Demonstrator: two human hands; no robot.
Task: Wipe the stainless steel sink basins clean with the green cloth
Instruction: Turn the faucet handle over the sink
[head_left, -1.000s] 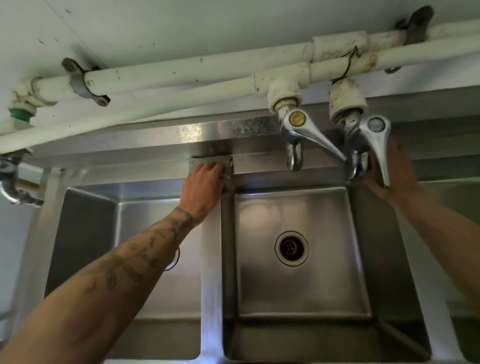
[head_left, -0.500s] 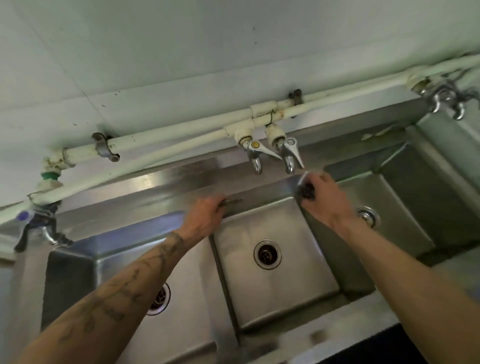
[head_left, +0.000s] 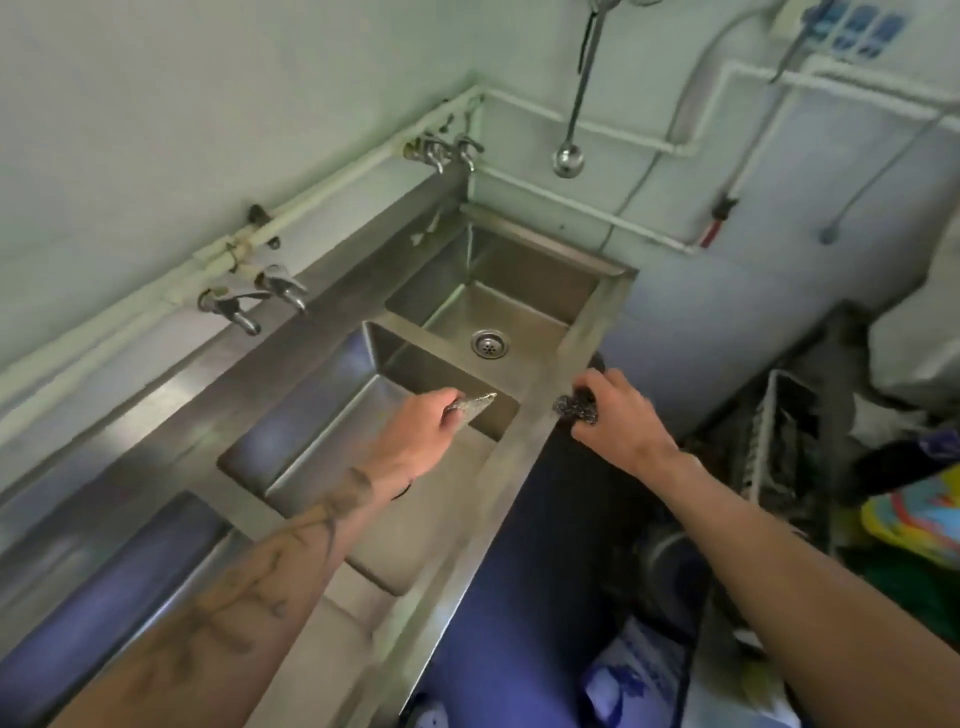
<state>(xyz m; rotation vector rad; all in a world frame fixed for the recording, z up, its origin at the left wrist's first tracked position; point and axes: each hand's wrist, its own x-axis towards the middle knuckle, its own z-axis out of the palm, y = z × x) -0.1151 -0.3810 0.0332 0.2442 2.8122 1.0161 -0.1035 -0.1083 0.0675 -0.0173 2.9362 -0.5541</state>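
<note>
Pale walls (head_left: 208, 130) and a long steel sink (head_left: 291, 356) are seen, with two hands held over it.

The cloth (head_left: 475, 405) is pinched in the curled fingers of the left hand (head_left: 415, 441), just nearer than the drain (head_left: 489, 344), above the middle basin (head_left: 332, 410) and not touching the steel. A dark scrubber (head_left: 571, 406) is gripped in the right hand (head_left: 618, 421), right of the drain, at the front rim (head_left: 519, 457). For a good wipe, the cloth should likely be opened flat, pressed down and dragged in long lines from the sides to the bottom, with corners done last. Care is needed by the taps (head_left: 249, 304), far left of the drain, where knuckles could be bumped. Plenty of open room is left inside both basins beside the drain.
</note>
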